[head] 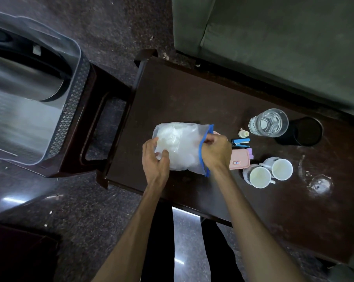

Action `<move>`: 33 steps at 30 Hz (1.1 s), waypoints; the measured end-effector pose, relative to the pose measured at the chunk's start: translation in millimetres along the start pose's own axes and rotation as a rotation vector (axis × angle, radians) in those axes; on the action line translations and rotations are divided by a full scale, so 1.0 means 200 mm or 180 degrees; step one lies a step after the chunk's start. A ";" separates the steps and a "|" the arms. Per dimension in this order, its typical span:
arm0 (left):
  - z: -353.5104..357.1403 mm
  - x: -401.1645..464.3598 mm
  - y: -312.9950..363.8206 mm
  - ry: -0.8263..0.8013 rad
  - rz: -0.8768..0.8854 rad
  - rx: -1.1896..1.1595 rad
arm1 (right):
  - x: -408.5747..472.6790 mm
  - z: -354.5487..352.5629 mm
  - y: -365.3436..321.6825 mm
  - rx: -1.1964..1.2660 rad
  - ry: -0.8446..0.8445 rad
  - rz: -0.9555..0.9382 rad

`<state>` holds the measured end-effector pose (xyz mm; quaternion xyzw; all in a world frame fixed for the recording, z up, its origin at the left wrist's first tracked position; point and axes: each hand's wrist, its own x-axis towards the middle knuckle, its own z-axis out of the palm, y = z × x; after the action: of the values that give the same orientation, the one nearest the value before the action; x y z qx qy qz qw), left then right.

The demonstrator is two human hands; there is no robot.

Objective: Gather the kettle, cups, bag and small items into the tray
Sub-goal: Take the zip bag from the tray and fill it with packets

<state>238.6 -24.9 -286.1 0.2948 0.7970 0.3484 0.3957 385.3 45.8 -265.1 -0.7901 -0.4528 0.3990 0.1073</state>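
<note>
Both hands (pixel 184 151) grip bag (pixel 180 146).

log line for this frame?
phase: bagging | left hand: on bag | right hand: pinching blue edge | kettle: in tray | cups: on table

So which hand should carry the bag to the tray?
Probably the left hand: it already cradles the bag on the side nearer the tray; the right hand only pinches the far edge.
</note>
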 end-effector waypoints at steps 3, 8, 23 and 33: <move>0.00 0.00 -0.01 -0.0020 0.0010 0.0043 | -0.02 -0.04 0.01 0.0244 0.0091 0.0153; 0.01 0.01 -0.03 -0.0052 -0.0058 0.0100 | -0.04 -0.02 0.00 0.0244 -0.0178 0.0187; 0.02 0.01 -0.02 -0.0127 -0.0123 0.0260 | 0.01 -0.03 -0.04 0.0469 -0.0271 0.0580; 0.02 0.00 -0.02 -0.0170 -0.0066 0.0366 | 0.00 -0.02 -0.05 0.0263 -0.0698 0.0865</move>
<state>240.5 -25.7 -291.0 0.3180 0.8078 0.2899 0.4028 382.7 52.5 -257.9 -0.7907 -0.3340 0.5118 0.0347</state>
